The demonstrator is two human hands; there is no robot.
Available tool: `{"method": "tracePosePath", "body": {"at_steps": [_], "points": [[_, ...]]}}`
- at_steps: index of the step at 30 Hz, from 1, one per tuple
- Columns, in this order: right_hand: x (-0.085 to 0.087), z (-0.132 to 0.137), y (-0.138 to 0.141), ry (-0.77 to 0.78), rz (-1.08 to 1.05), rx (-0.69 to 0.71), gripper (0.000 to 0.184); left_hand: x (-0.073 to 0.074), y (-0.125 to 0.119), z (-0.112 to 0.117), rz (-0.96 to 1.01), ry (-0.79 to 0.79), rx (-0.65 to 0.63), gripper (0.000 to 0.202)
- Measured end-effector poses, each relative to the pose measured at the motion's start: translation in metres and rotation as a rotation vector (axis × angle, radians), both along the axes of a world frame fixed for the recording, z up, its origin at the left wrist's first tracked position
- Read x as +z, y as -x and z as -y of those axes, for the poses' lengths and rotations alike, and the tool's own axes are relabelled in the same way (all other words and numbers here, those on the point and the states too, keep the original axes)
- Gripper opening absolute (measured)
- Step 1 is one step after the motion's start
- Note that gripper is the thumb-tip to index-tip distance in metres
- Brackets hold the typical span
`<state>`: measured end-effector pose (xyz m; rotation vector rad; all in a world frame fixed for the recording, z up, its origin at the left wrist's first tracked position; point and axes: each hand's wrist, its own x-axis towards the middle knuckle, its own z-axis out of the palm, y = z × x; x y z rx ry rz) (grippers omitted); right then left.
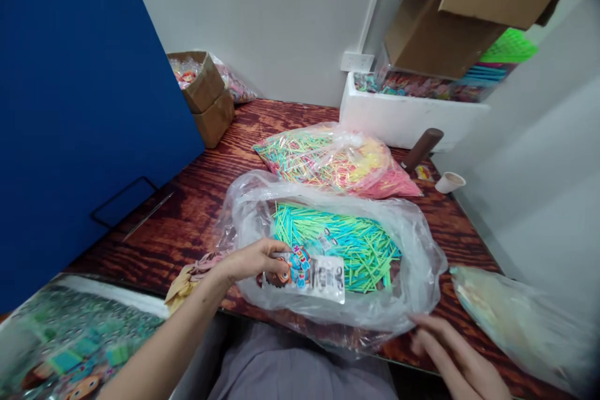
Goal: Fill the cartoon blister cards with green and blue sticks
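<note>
My left hand (250,260) pinches a small printed packet (309,273) with a cartoon picture and a white label, held over the open clear plastic bag (412,244) of green and blue sticks (347,237). My right hand (450,356) is low at the front table edge, blurred, fingers stretched out beside the bag's lower right corner and holding nothing. Behind lies a second clear bag of multicoloured sticks (328,159).
A wooden table (201,212) carries cardboard boxes (206,97) at the back left, a white foam box (403,115) of colourful items, a brown cylinder (422,147) and a small paper cup (450,182). A blue panel (70,106) stands left. Another plastic bag (515,319) lies right.
</note>
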<state>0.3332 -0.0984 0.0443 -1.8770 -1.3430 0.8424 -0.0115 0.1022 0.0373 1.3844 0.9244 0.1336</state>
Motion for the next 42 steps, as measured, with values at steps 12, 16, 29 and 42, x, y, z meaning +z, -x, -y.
{"method": "tracePosePath", "body": {"at_steps": [12,16,29,42], "points": [[-0.092,-0.062,0.063,-0.054,-0.217,0.019,0.037,-0.027,-0.019,0.057,-0.479,-0.710,0.045,0.053],[-0.064,-0.072,0.055,-0.050,-0.265,0.012,0.036,-0.017,-0.029,0.062,-0.524,-0.877,0.093,0.042],[-0.009,-0.132,0.102,-0.147,-0.321,0.236,0.020,0.013,-0.024,0.065,-0.225,-0.610,0.344,0.017],[-0.019,-0.118,0.131,-0.059,-0.388,0.236,0.039,-0.010,-0.042,0.069,-0.101,-0.604,0.486,0.037]]}}
